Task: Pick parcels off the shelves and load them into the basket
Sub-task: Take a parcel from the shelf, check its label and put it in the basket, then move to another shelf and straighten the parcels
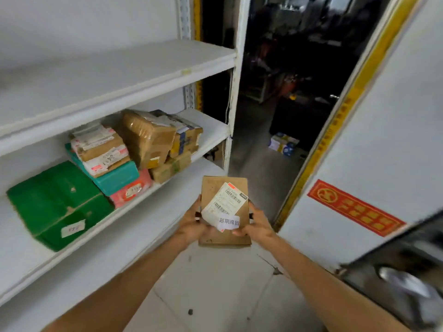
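A small flat brown cardboard parcel (217,192) with a white shipping label and a white slip of printed characters is held in front of me, above the floor. My left hand (191,222) grips its left edge and my right hand (259,226) grips its right edge, thumbs on top. On the middle shelf (211,127) to the left lie several more parcels: a large green box (57,202), a teal box (115,176), a red-pink packet (133,189) and taped brown boxes (148,137). A dark basket (405,279) holding a grey bag shows at the lower right.
White metal shelving fills the left; the upper shelf (119,68) holds nothing in view. A white wall panel with a red sign (354,207) and a yellow strip stands on the right. Between them a dark aisle (275,92) opens ahead, with a blue-white box on its floor.
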The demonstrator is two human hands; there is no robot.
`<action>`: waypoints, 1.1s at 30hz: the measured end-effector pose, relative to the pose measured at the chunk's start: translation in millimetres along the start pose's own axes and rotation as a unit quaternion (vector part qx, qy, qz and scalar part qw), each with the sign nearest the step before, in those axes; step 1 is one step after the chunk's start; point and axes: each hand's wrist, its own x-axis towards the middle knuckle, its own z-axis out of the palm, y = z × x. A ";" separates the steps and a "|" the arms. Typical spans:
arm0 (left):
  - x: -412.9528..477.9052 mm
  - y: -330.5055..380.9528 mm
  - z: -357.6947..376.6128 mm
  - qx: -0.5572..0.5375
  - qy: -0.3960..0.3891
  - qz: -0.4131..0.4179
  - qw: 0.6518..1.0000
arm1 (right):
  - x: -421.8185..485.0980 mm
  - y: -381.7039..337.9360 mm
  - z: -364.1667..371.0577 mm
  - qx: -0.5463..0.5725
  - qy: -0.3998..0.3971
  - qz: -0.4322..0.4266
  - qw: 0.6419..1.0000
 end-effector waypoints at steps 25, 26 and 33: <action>-67.0 75.3 574.2 0.235 -0.630 0.137 0.727 | -317.5 201.6 -315.3 0.201 0.641 0.172 0.720; -73.5 73.0 589.9 0.238 -0.650 0.136 0.709 | -325.8 205.6 -316.9 0.204 0.663 0.172 0.700; -120.4 60.0 669.2 0.275 -0.760 0.112 0.578 | -361.0 232.3 -312.9 0.277 0.748 0.217 0.562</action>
